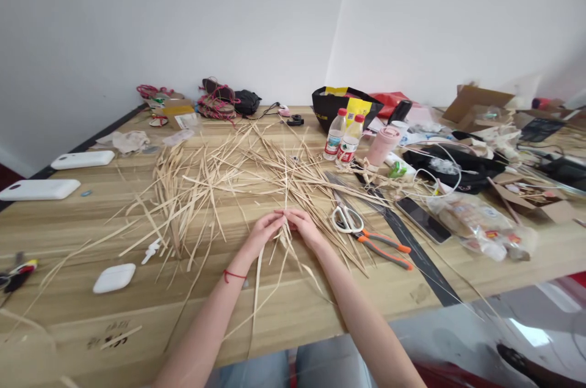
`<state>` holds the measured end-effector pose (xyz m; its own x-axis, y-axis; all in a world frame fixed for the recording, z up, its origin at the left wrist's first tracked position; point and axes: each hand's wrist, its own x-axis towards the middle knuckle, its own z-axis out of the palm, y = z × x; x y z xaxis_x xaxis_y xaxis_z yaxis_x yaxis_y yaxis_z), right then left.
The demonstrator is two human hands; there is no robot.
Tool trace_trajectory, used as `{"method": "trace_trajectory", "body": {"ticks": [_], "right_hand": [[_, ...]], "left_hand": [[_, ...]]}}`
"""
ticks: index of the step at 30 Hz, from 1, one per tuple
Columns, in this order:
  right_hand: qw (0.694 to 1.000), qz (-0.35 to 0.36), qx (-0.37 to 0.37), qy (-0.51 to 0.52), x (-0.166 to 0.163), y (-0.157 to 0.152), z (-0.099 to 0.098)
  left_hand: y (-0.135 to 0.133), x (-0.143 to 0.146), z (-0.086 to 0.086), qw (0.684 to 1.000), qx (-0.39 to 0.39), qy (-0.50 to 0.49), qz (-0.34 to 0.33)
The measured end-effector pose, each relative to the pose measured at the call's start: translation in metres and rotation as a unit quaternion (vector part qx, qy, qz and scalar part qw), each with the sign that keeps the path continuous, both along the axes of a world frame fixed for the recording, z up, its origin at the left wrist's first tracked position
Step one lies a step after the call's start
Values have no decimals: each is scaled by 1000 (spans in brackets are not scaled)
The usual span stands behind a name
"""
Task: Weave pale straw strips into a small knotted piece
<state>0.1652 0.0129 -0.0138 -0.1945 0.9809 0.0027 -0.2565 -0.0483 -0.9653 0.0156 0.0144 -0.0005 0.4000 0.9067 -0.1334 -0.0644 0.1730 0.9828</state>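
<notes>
My left hand [265, 230] and my right hand [303, 226] meet at the middle of the table, fingertips closed together on a small bundle of pale straw strips [284, 240]. One thin strip rises upright from between the fingers, while others hang and splay toward the table's front edge. A red string circles my left wrist. Around and beyond my hands lies a wide scatter of loose straw strips [206, 177]. To the right of my right hand are white-handled scissors [347, 220] and orange-handled pliers [384, 247]. What the fingertips cover is hidden.
Two red-capped bottles [342, 139], a pink cup [383, 145] and a black bag [345, 106] stand at the back right. A phone [423, 219] and plastic-wrapped food [480, 226] lie right of a dark ruler strip [421, 260]. A white earbud case [114, 278] sits left.
</notes>
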Motion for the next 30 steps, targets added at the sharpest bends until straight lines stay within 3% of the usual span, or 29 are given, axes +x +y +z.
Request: {"method": "trace_trajectory", "body": {"ticks": [4,9,13,15,16,18,19,21,25,30], "right_hand": [[1000,20,5,-20,-1,-3,6],[995,29,59,-74,-3,-6,15],[967,-35,145,-207,15,-5,27],[922,-153,137,-328,38,-4,30],[880,-227,114,-403,52,-4,30],[775,-289,51,-560,82,-7,27],[730,-288,18,-620,96,-9,26],[688,-235,-23,-687,118,-13,24],[684,-140,-13,-715,136,-16,27],[691,-86,19,-718,143,-13,38]], "left_hand": [[1,-4,0,1000,11,6,16],[4,-7,1,998,-28,-37,-29],[7,-10,-3,996,-54,-54,-48],[8,-11,-5,996,-52,-57,-39],[8,-11,-6,996,-51,-60,-32],[9,-11,-7,996,-52,-64,-26],[9,-11,-7,996,-53,-65,-30],[10,-11,-7,995,-56,-67,-43],[11,-10,-7,994,-58,-69,-59],[9,-10,-7,996,-48,-53,-53]]}}
